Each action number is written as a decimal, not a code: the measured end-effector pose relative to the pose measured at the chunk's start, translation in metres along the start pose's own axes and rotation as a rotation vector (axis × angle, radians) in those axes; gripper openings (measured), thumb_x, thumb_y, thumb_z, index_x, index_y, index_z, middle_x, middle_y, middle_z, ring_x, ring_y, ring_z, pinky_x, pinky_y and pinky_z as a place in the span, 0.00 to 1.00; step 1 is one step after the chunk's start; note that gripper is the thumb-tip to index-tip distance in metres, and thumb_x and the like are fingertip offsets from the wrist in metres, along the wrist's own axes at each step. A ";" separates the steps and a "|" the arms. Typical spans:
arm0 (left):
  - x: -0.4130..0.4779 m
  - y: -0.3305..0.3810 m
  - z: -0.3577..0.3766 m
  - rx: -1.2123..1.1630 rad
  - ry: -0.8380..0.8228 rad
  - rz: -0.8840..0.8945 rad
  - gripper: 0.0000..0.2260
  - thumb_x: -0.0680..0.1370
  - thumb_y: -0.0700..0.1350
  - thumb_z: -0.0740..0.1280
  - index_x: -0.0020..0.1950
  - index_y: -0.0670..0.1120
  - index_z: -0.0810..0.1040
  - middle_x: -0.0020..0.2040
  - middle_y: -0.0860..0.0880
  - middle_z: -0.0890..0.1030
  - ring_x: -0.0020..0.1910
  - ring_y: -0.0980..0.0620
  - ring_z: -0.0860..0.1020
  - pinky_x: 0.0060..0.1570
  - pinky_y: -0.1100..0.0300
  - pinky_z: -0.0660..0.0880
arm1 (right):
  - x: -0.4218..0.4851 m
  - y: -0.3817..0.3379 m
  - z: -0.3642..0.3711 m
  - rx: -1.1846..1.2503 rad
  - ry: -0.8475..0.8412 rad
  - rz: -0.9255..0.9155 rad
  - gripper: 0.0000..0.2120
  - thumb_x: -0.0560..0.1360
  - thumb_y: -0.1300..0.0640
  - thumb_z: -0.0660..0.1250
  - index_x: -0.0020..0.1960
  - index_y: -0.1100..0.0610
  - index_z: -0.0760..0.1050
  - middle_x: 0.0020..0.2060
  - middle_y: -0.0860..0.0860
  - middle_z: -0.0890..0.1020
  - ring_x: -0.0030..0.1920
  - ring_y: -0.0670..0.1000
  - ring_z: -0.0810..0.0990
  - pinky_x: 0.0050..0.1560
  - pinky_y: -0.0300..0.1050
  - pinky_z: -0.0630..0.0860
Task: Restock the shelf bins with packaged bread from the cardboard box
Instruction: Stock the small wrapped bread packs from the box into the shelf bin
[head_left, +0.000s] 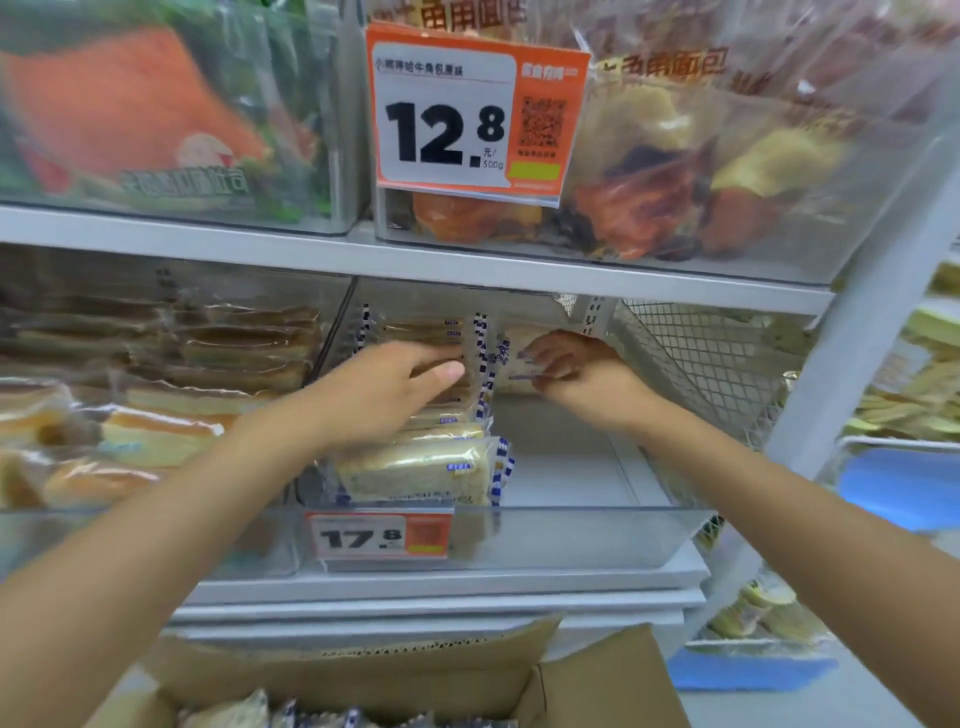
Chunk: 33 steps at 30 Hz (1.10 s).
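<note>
A clear plastic shelf bin (571, 535) on the middle shelf holds a stack of packaged bread (421, 467) with blue-and-white checked edges along its left side. My left hand (395, 384) lies on top of that stack, fingers stretched forward. My right hand (566, 364) reaches deep into the bin and its fingers curl round a bread packet (519, 343) at the back. The bin's right half shows bare floor. An open cardboard box (363, 680) with more bread packets sits at the bottom of the view.
A 17.8 price tag (379, 535) hangs on the bin's front. The bin to the left (130, 415) is full of other bread. Above, a shelf board (415, 265) carries bins with a 12.8 tag (467, 114). A wire mesh panel (691, 358) stands on the right.
</note>
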<state>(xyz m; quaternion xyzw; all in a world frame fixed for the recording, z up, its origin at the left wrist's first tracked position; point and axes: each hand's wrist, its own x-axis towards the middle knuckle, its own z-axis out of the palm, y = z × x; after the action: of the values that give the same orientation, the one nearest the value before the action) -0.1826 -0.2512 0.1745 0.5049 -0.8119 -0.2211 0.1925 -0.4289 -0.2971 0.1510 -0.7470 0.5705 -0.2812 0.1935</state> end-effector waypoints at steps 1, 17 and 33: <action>-0.015 0.005 -0.005 -0.016 0.025 0.048 0.20 0.82 0.55 0.55 0.74 0.53 0.68 0.71 0.58 0.71 0.68 0.61 0.68 0.61 0.70 0.62 | -0.016 -0.009 -0.006 0.137 -0.083 0.015 0.11 0.75 0.61 0.70 0.58 0.56 0.78 0.52 0.54 0.82 0.52 0.50 0.80 0.56 0.47 0.77; -0.094 0.011 0.026 0.345 -0.150 0.198 0.32 0.75 0.68 0.40 0.78 0.61 0.46 0.78 0.62 0.45 0.76 0.65 0.40 0.76 0.59 0.39 | -0.060 -0.040 0.033 0.430 -0.121 0.061 0.11 0.70 0.74 0.70 0.37 0.62 0.74 0.30 0.53 0.79 0.29 0.45 0.80 0.36 0.40 0.80; -0.109 0.002 0.067 0.505 0.006 0.231 0.34 0.77 0.72 0.43 0.79 0.58 0.44 0.78 0.59 0.42 0.78 0.56 0.41 0.76 0.53 0.38 | -0.055 -0.034 0.041 0.620 -0.165 0.113 0.12 0.71 0.73 0.71 0.38 0.61 0.71 0.38 0.63 0.78 0.32 0.47 0.82 0.35 0.37 0.79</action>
<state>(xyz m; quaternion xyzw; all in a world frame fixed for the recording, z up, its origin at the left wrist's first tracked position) -0.1742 -0.1413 0.1105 0.4415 -0.8929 0.0134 0.0869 -0.3880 -0.2365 0.1294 -0.6399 0.4808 -0.3689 0.4726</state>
